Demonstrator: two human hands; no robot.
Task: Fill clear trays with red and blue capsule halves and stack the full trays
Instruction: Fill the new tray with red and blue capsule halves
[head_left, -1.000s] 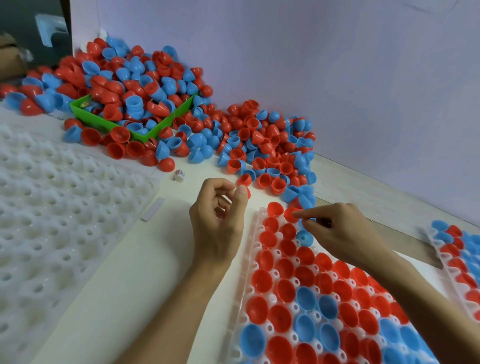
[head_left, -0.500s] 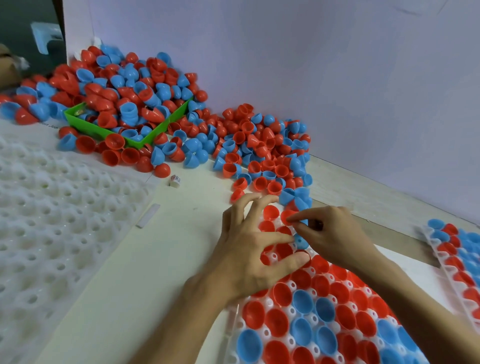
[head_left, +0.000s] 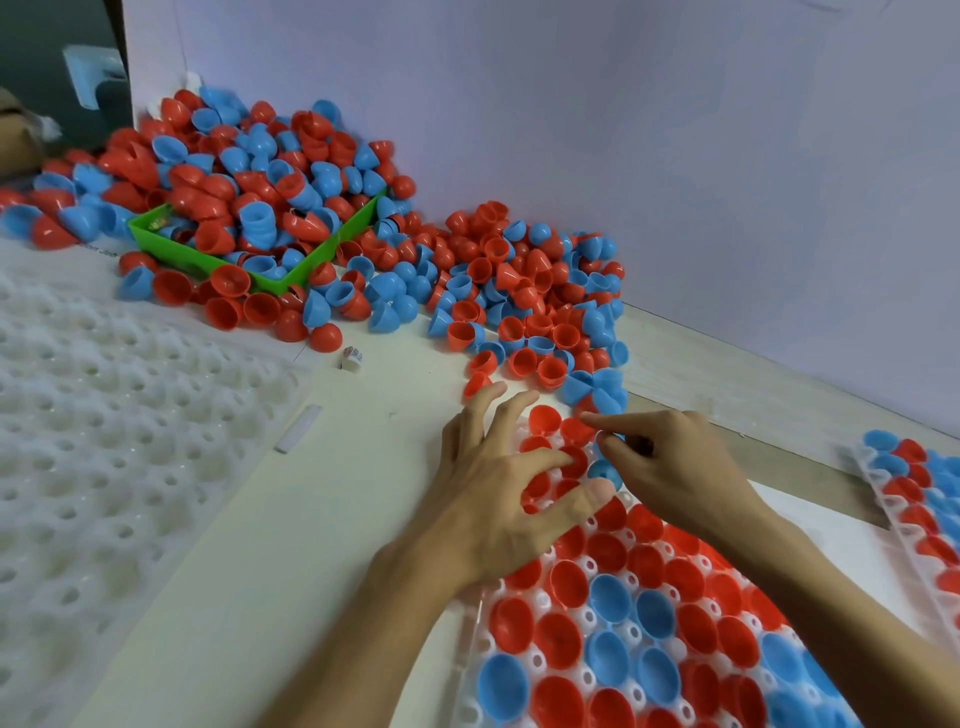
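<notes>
Red and blue plastic cups fill the clear tray (head_left: 470, 644) under both hands. The left hand (head_left: 498, 499) lies flat over the tray's far left corner, fingers spread and straight, fingertips pressing on the red halves there, gripping nothing. The right hand (head_left: 670, 467) has its forefinger stretched left to the red capsule half (head_left: 574, 428) in the far row, thumb curled just below it; whether it pinches that half I cannot tell. A blue half (head_left: 605, 473) sits just below the thumb. The halves are glossy, round, open side up; the tray is dimpled. Far left, a loose pile (head_left: 519, 291) spills round a green bin (head_left: 171, 249). White dimpled trays (head_left: 104, 441) lie left; another filled tray (head_left: 914, 483) right. Against half a second ago, both hands lie alike; a second ago the left was curled above the table.
</notes>
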